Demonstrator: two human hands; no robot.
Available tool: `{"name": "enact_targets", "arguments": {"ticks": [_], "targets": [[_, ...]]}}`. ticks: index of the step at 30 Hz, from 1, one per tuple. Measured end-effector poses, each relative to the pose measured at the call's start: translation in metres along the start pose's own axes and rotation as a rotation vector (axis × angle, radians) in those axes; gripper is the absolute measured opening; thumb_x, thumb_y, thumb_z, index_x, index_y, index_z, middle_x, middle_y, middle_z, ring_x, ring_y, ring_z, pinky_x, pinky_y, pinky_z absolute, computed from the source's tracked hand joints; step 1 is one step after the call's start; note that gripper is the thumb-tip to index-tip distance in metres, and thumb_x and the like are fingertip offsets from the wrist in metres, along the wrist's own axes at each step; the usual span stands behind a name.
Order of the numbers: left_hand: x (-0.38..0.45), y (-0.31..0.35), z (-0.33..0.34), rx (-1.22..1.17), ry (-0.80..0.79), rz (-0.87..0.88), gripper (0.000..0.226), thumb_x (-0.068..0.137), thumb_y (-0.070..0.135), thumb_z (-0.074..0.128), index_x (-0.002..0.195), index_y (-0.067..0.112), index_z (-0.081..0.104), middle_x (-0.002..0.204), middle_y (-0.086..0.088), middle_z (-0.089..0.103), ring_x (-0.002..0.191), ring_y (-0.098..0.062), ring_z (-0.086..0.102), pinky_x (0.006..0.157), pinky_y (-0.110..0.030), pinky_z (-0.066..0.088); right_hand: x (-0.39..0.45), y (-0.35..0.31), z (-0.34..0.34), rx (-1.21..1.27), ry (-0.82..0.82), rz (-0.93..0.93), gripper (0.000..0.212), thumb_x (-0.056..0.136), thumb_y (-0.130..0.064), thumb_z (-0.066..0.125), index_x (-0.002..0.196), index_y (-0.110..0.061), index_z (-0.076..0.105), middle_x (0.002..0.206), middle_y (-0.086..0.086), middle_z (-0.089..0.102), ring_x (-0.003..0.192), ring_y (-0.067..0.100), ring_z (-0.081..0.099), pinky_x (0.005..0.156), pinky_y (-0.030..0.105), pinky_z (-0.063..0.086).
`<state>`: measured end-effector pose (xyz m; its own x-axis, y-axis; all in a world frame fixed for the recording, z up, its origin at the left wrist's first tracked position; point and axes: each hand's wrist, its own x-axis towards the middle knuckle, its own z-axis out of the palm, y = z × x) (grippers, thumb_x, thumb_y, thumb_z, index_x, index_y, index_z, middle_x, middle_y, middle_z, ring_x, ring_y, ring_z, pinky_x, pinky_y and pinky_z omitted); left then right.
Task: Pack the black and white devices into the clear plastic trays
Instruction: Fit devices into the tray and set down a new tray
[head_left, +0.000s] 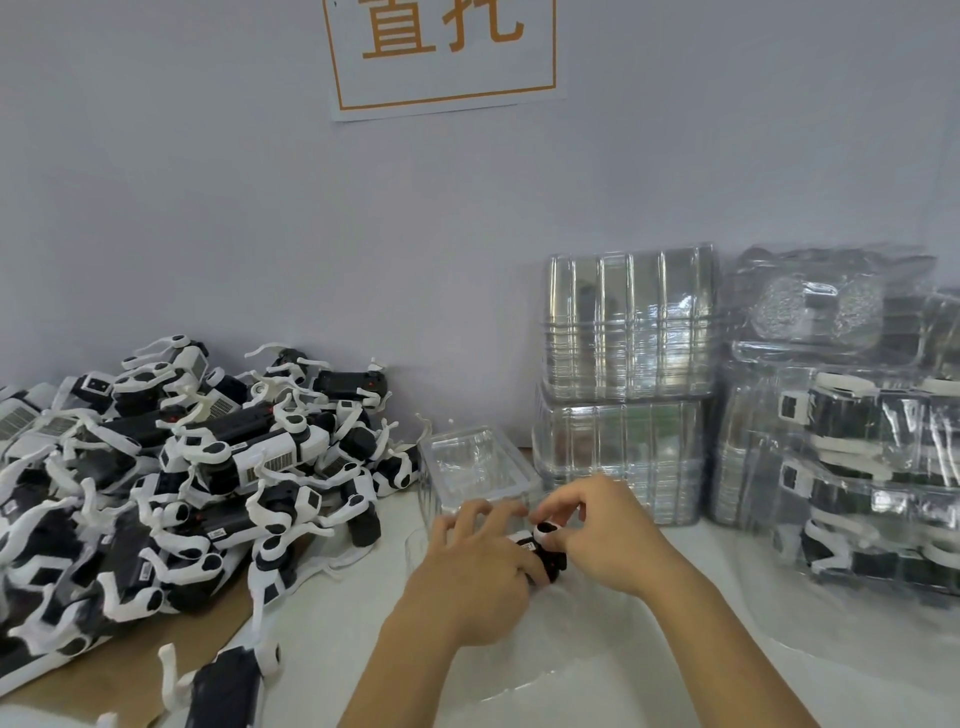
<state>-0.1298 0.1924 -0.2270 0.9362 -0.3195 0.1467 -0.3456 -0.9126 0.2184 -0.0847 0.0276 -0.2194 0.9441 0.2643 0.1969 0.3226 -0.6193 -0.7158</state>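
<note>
One black and white device (544, 546) sits between my hands at the table's middle, just in front of an open clear plastic tray (511, 480). My left hand (475, 564) curls over the device's left side, fingers spread across its top. My right hand (597, 530) pinches its white rounded end with thumb and fingers. Most of the device is hidden under my hands. A big heap of black and white devices (182, 478) lies to the left.
Stacks of empty clear trays (626, 384) stand against the wall behind my hands. Packed trays in plastic bags (852, 447) are piled at the right. One loose device (228, 686) lies near the front edge. A paper sign (441, 52) hangs on the wall.
</note>
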Motion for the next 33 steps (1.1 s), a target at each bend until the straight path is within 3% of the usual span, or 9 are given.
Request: {"name": "enact_targets", "arguments": {"ticks": [4,9,12,15,18,22,25,28,33], "targets": [[0.001,-0.001,0.002,-0.055,0.048,-0.030,0.034,0.093,0.022,0.040,0.095,0.033,0.072,0.146,0.018,0.028,0.137,-0.014,0.013,0.112,-0.031,0.008,-0.001,-0.001,0.001,0.001,0.007,0.005,0.027,0.084,-0.016,0.079,0.084,-0.043,0.073,0.089,-0.018,0.065,0.080,-0.006,0.056,0.058,0.004,0.042],[0.003,-0.005,-0.002,-0.159,0.097,-0.004,0.036,0.087,0.013,0.047,0.093,0.034,0.076,0.135,0.016,0.043,0.129,-0.009,0.026,0.101,-0.021,0.014,0.000,-0.001,0.002,0.004,0.023,0.016,0.030,0.084,-0.017,0.079,0.079,-0.045,0.070,0.087,-0.019,0.064,0.079,-0.005,0.056,0.055,0.006,0.041],[0.003,-0.014,-0.006,-0.309,0.257,-0.119,0.033,0.085,0.004,0.051,0.086,0.037,0.056,0.109,0.013,0.055,0.107,-0.009,0.048,0.079,-0.010,0.034,0.001,0.000,0.000,-0.011,0.000,0.023,0.025,0.083,-0.019,0.081,0.082,-0.042,0.072,0.089,-0.017,0.064,0.079,-0.003,0.056,0.055,0.005,0.041],[0.001,-0.022,-0.004,-0.149,0.350,-0.229,0.016,0.088,0.023,0.060,0.094,0.034,0.048,0.105,0.013,0.049,0.105,-0.011,0.045,0.087,-0.025,0.038,0.002,-0.006,0.000,-0.104,-0.046,0.014,0.021,0.079,-0.035,0.081,0.090,-0.044,0.066,0.101,-0.014,0.057,0.094,0.002,0.054,0.071,0.011,0.045],[0.000,-0.025,-0.001,-0.097,0.353,-0.363,0.020,0.083,0.042,0.065,0.094,0.036,0.049,0.106,0.015,0.043,0.105,-0.011,0.038,0.090,-0.033,0.032,0.004,-0.015,0.012,-0.322,-0.099,0.034,0.054,0.065,-0.058,0.078,0.109,-0.046,0.050,0.118,-0.010,0.037,0.118,0.013,0.031,0.098,0.036,0.034],[-0.001,-0.028,-0.002,-0.501,0.376,-0.413,0.026,0.077,0.021,0.073,0.089,0.027,0.051,0.102,0.006,0.056,0.089,-0.009,0.054,0.076,-0.024,0.048,0.005,-0.022,0.026,-0.372,-0.168,0.086,0.087,0.055,-0.068,0.079,0.130,-0.047,0.038,0.130,-0.009,0.032,0.125,0.017,0.031,0.102,0.041,0.032],[-0.001,-0.027,-0.001,-0.510,0.393,-0.423,0.024,0.077,0.018,0.073,0.089,0.025,0.053,0.100,0.008,0.058,0.088,-0.004,0.055,0.075,-0.025,0.049,0.005,-0.022,0.027,-0.399,-0.225,0.126,0.106,0.045,-0.076,0.079,0.136,-0.048,0.033,0.133,-0.011,0.031,0.127,0.017,0.034,0.101,0.040,0.037],[0.000,-0.028,0.001,-0.506,0.397,-0.435,0.022,0.078,0.018,0.072,0.088,0.024,0.054,0.099,0.009,0.058,0.090,-0.007,0.056,0.079,-0.029,0.050,0.006,-0.023,0.026,-0.398,-0.249,0.136,0.106,0.047,-0.074,0.079,0.137,-0.048,0.032,0.134,-0.011,0.030,0.126,0.017,0.035,0.096,0.037,0.040],[0.002,-0.030,0.003,-0.595,0.452,-0.420,0.022,0.076,0.010,0.073,0.085,0.018,0.055,0.087,0.007,0.058,0.067,-0.003,0.050,0.054,-0.009,0.040,0.007,-0.024,0.018,-0.315,-0.282,0.169,0.091,0.060,-0.051,0.079,0.140,-0.048,0.035,0.136,-0.010,0.030,0.124,0.016,0.038,0.097,0.036,0.045]]}}
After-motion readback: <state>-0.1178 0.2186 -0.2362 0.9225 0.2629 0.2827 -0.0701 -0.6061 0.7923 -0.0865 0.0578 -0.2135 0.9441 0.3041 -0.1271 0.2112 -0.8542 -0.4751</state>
